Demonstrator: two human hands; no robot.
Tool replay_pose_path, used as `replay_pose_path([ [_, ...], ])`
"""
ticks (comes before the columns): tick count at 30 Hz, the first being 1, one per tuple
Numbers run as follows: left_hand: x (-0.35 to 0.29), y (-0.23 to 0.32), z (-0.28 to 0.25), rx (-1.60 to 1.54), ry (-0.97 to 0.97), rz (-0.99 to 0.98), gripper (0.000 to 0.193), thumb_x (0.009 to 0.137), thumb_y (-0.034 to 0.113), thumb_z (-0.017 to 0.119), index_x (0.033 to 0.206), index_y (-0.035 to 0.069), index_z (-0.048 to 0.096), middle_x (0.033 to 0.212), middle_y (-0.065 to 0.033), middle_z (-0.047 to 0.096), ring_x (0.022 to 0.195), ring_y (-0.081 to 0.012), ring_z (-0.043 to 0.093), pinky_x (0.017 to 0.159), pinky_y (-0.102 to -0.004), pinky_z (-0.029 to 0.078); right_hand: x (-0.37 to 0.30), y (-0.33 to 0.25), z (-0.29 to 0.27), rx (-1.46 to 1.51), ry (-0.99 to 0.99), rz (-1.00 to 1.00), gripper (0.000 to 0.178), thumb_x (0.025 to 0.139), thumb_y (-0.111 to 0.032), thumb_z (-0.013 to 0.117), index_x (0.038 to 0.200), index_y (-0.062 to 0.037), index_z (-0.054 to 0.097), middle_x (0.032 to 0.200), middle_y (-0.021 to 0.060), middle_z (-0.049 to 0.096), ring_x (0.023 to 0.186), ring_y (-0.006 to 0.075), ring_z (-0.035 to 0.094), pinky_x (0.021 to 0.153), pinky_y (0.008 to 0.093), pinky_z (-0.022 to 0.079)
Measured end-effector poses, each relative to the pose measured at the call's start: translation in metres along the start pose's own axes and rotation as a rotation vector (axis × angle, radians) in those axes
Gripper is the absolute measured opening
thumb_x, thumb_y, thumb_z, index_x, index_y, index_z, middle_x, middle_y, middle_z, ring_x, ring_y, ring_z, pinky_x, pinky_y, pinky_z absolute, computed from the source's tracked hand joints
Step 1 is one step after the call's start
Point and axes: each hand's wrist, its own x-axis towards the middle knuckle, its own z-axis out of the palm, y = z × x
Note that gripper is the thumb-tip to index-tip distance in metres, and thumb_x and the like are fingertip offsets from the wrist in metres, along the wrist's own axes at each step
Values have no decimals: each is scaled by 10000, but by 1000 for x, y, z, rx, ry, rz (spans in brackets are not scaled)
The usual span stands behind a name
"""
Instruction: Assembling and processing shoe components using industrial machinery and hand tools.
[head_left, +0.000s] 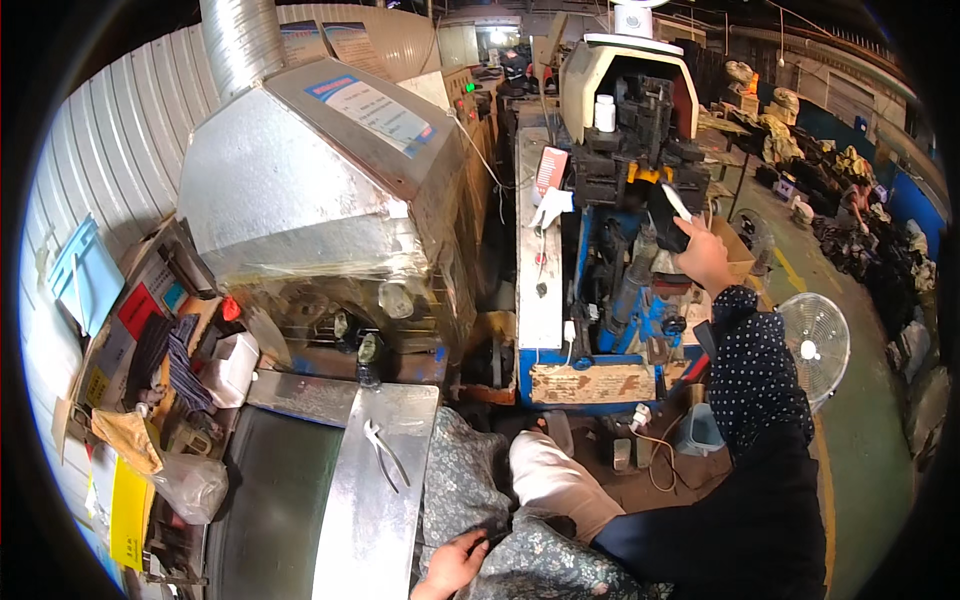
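My right hand (pixel 705 255) reaches forward to the front of a dark machine (pixel 650 110), its fingers closed at a black piece (pixel 662 215) with a long white strip (pixel 676 202) on it. The kind of this piece is hard to make out against the dark machine. Low in the head view, my left hand (pixel 452 567) lies on the dark flower-patterned cloth (pixel 465 480) over my lap. Its fingers are curled, and what they hold, if anything, is hidden. A pair of pincers (pixel 385 455) rests on the metal plate (pixel 375 530) to the left.
A sheet-metal hood (pixel 300 180) covers a machine at left, with a black shoe-like form (pixel 370 355) below it. A white bottle (pixel 605 113) stands in the dark machine's upper opening. To the right are a standing fan (pixel 812 350), a grey-blue bin (pixel 700 430) and heaped dark goods.
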Motion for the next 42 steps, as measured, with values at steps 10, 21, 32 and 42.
replay_pose_path([
  [10,-1,34,-7,93,-8,-27,337,984,340,584,1238,134,665,1035,-216,712,927,-410,691,803,-462,545,-18,-41,31,-136,-164,33,722,818,-390,719,1489,-326,459,1606,63,333,1308,520,357,1029,593,425],
  [21,-4,27,-2,16,6,-53,341,980,300,597,1251,105,665,1030,-228,709,937,-416,687,821,-441,543,-17,-35,40,-89,-103,92,627,874,-323,675,1469,-301,477,1592,45,344,1339,544,308,1045,634,388],
  [32,14,20,7,71,66,-68,324,983,355,582,1239,181,676,993,-195,719,897,-388,697,780,-451,550,62,-30,57,-108,-173,117,622,862,-289,664,1461,-301,496,1576,20,365,1321,508,343,1039,576,415],
  [42,9,13,-4,-13,87,-201,315,974,366,590,1190,171,709,1042,-177,718,954,-381,694,821,-439,556,50,-80,52,-149,283,-278,532,914,-285,655,1411,-135,537,1505,152,465,1265,408,485,1013,543,436],
])
